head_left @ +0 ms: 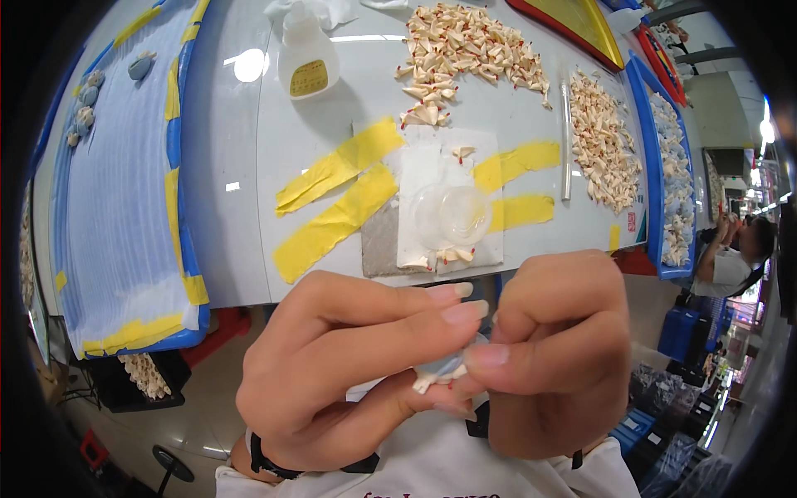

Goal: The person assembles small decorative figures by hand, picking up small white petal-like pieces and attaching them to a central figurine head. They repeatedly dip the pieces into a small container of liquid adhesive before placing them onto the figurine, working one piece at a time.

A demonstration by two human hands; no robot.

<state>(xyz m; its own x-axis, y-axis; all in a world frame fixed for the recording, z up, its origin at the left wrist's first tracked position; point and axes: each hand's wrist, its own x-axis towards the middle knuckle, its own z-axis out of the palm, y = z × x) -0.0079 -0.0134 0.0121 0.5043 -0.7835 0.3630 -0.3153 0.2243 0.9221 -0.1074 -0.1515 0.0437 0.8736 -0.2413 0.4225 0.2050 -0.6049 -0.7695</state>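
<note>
Close in front of my body, both hands meet over a small grey-blue and cream piece [437,373]. My left hand [349,361] pinches it between fingers and thumb. Thumb and fingertips of my right hand [560,349] press against its right side, covering much of it. Beyond the hands, a clear round plastic dish [452,217] stands on a white sheet [419,170] on the table. A few cream pieces with red tips lie around the dish, one of them a loose cream piece [462,153] behind it.
A large pile of cream pieces [473,46] lies at the back, another pile [604,141] at right beside a metal bar [566,137]. Yellow tape strips [336,220] flank the sheet. A squeeze bottle [309,54], a cloth-lined blue tray [124,199] and a filled blue tray [647,108] stand around.
</note>
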